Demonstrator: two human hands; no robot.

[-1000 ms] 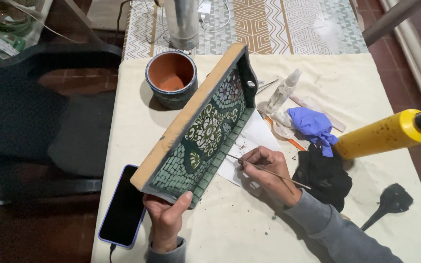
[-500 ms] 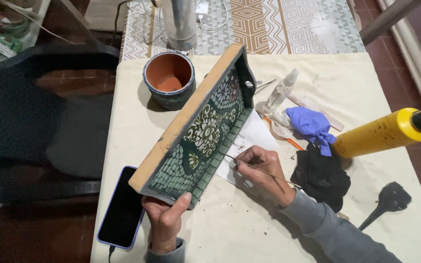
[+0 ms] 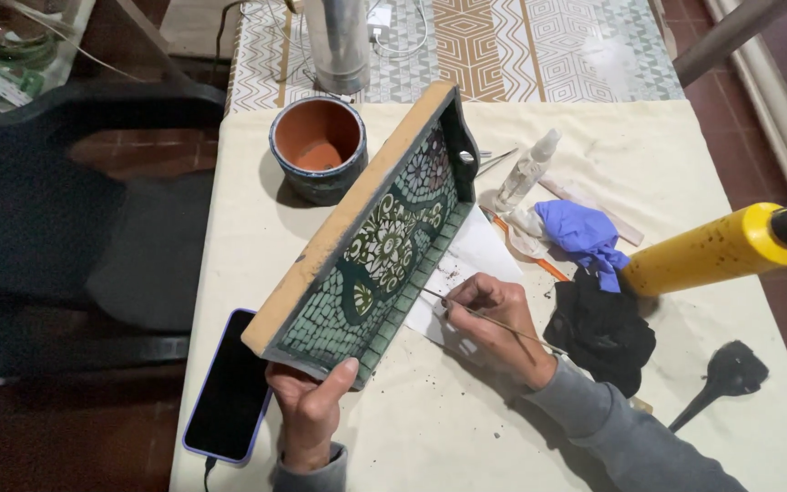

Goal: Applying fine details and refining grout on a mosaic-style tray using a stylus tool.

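Observation:
A wooden tray with a green and white mosaic inside stands tilted on its long side on the cream cloth. My left hand grips its near corner from below. My right hand pinches a thin metal pick, whose tip touches the mosaic's lower inner edge. White paper lies under the tray and my right hand.
A clay pot stands behind the tray. A phone lies at the table's left edge. A black cloth, blue glove, small spray bottle, yellow tube and black tool lie at the right. A dark chair stands left.
Both hands stay in place; my right hand with the pick shifted only slightly along the tray's lower edge. The tray keeps its tilt.

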